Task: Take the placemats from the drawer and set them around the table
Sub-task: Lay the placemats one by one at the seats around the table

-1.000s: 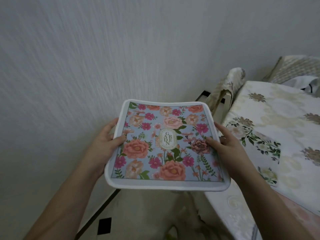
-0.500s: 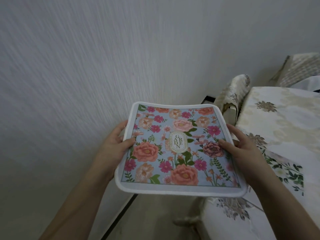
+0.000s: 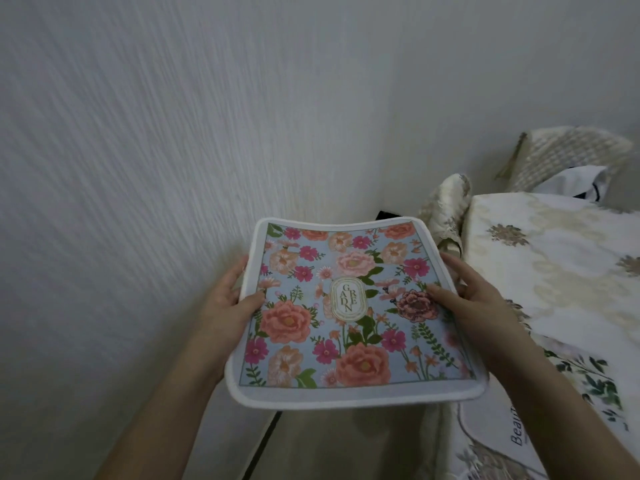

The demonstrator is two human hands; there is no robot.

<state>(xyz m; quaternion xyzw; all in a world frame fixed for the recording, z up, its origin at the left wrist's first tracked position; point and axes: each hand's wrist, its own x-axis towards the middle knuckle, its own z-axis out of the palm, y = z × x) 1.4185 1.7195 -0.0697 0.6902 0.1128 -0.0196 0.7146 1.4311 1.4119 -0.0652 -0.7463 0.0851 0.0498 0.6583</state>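
Note:
A floral placemat point(image 3: 349, 317), light blue with pink and orange flowers and a white border, is held flat in the air in front of me. My left hand point(image 3: 228, 306) grips its left edge, thumb on top. My right hand point(image 3: 474, 299) grips its right edge, thumb lying on the printed face. The table point(image 3: 554, 271), covered in a cream floral cloth, stands to the right, its near corner just beside the placemat. Whether more placemats lie under the top one I cannot tell. No drawer is in view.
A white textured wall point(image 3: 173, 150) fills the left and back. A chair with a cream fabric cover point(image 3: 446, 202) stands between wall and table. Another covered chair point(image 3: 568, 150) is at the far right. A narrow floor strip point(image 3: 311, 445) runs between wall and table.
The view has swung, so the table sits farther right and lower. Both hands keep the same hold on the placemat, which has shifted slightly rightward in the frame.

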